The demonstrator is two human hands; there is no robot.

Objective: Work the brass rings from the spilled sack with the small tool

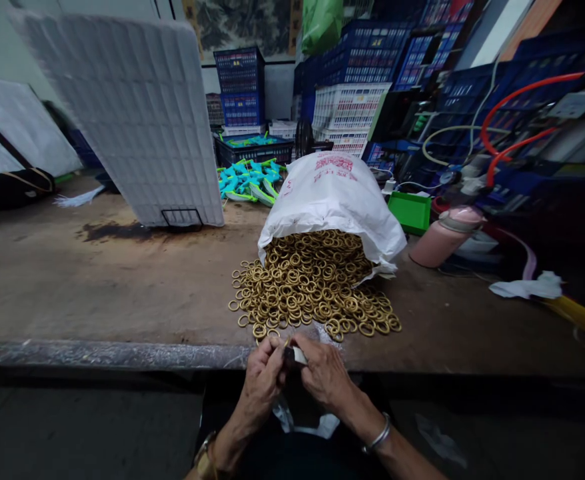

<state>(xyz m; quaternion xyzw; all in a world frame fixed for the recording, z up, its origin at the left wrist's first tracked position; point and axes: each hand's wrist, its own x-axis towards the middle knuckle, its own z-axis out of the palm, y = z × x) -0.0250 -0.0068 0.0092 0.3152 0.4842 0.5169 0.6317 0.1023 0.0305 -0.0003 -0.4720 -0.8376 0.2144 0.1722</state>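
Observation:
My left hand (265, 373) and my right hand (325, 373) meet at the near edge of the workbench (97, 280), fingers pinched together. Between them sits a small pale piece with a dark part (294, 355); I cannot make out what it is. Just beyond my hands lies a heap of brass rings (312, 287), spilling from a white sack (332, 193) that lies on its side. A pale plastic bag (302, 420) hangs below my hands.
A white gridded panel (137, 113) leans upright at the back left. Turquoise plastic parts (247, 180) lie behind the sack. A green tray (410, 211), a pink cylinder (445, 237), hoses and stacked blue crates (240, 83) crowd the right and back. A black bag (12, 187) is far left.

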